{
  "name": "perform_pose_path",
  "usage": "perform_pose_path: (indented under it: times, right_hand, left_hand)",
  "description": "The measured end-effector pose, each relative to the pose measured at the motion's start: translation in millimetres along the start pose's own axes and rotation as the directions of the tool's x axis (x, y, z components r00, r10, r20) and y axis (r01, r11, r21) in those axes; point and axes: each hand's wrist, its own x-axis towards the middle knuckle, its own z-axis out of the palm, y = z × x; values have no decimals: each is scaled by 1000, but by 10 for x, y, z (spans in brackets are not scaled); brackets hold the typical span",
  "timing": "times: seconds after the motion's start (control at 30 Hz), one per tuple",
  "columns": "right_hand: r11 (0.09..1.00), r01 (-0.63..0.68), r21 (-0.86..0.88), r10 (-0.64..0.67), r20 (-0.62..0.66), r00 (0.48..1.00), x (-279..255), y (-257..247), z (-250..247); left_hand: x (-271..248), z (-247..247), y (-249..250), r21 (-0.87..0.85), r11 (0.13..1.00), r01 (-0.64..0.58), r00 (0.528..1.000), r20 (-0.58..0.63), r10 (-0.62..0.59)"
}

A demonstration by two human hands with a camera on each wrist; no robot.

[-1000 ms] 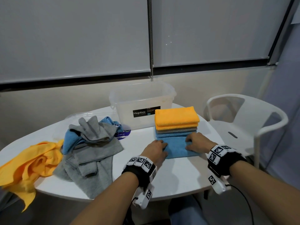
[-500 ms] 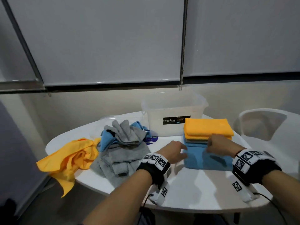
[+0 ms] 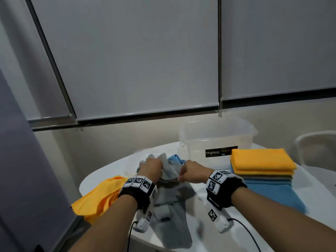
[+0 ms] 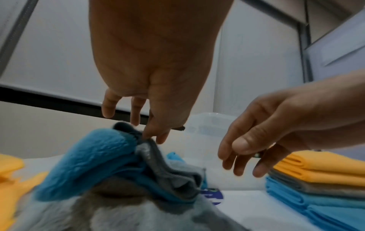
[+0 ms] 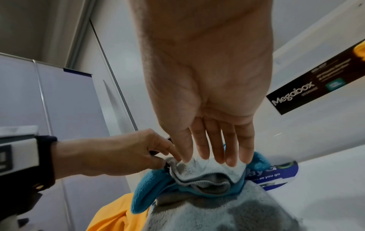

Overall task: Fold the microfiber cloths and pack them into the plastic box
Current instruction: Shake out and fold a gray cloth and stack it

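A loose pile of cloths lies left of centre on the white table, with a grey cloth [image 3: 172, 197] uppermost and a crumpled blue cloth [image 3: 175, 158] beneath it. My left hand [image 3: 151, 167] pinches the grey cloth's top edge [image 4: 173, 171] between thumb and finger. My right hand [image 3: 190, 172] is beside it with its fingertips [image 5: 213, 156] at the same grey edge [image 5: 197, 171], and the left wrist view shows nothing gripped in it. A folded stack [image 3: 261, 162] of orange, grey and blue cloths sits at the right. Behind it stands the clear plastic box [image 3: 218, 139].
A loose orange cloth [image 3: 98, 197] hangs over the table's left edge. A white chair [image 3: 318, 148] stands at the far right. A blue-printed packet [image 5: 276, 173] lies between the pile and the box. Bare table [image 3: 236, 224] shows in front of the stack.
Both hands left the folded blue cloth by the stack and moved left to the loose pile. My left hand took hold of the grey cloth. The head view swung left.
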Motion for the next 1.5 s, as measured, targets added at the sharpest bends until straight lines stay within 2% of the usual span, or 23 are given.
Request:
perform_pose_path:
  times: [0.1,0.2,0.3,0.37,0.43,0.5,0.57,0.63,0.73,0.87,0.97,1.1,1.23,1.33,1.4,1.47,1.5]
  right_hand:
    - [1000,-12,-26,10,-48,999,179,-156,112]
    - [999,5,-37,-7,-55,998,325,-274,258]
    - [996,22,-90,-20,21,1000,424,-351,453]
    - [995,29,-94,-16,132,991,450,-378,565]
    - [995,33,-93,-19,151,988,474,-389,593]
    - [999,49,-23,-48,63,997,498,-433,507]
    - [992,85,91,-80,-53,995,510,-553,327]
    - [980,139,145,-116,-159,980,514,-732,99]
    - [973,173,153,-118,-311,943,563,-927,-280]
    - [961,204,187,-101,-450,887,593,-1008,-905]
    - [922,282,266,-125,-485,866,450,-1007,-1358]
    - [923,321,211,-181,-498,848,178,-1006,-1735]
    - [955,270,120,-184,-471,863,-157,-916,-2008]
    - [977,196,88,-131,-476,869,-372,-859,-2119]
    - [965,194,178,-96,-449,888,-496,-900,-2118]
    - [914,216,342,-71,-390,918,-588,-985,-2082]
    - [876,231,423,-68,-367,928,-623,-1036,-2062]
  left_hand:
    - [23,98,-231,17,999,45,999,-10,-45]
    - [22,151,-454,-144,985,91,994,-47,-99]
    - [1,155,-590,-320,938,131,977,-122,-177]
    - [-25,120,-618,-390,914,113,965,-176,-194]
    - [-33,66,-648,-452,887,91,950,-228,-213]
    - [-14,-21,-677,-543,837,62,923,-289,-255]
    - [17,-187,-656,-641,766,-49,902,-358,-242]
    - [42,-455,-563,-684,707,-180,879,-435,-197]
    - [68,-914,-462,-686,659,-308,819,-544,-184]
    - [32,-1369,-593,-585,739,-334,770,-621,-144]
    - [-57,-1570,-748,-548,802,-239,793,-586,-165]
    - [-153,-1722,-812,-475,859,-190,802,-579,-143]
    - [-246,-1908,-865,-430,884,-183,785,-605,-132]
    - [-290,-2031,-913,-413,901,-131,764,-621,-173]
    - [-332,-2100,-825,-418,902,-106,763,-616,-196]
    - [-408,-2157,-603,-486,859,-164,758,-619,-205]
    - [-468,-2182,-455,-545,810,-215,771,-604,-201]
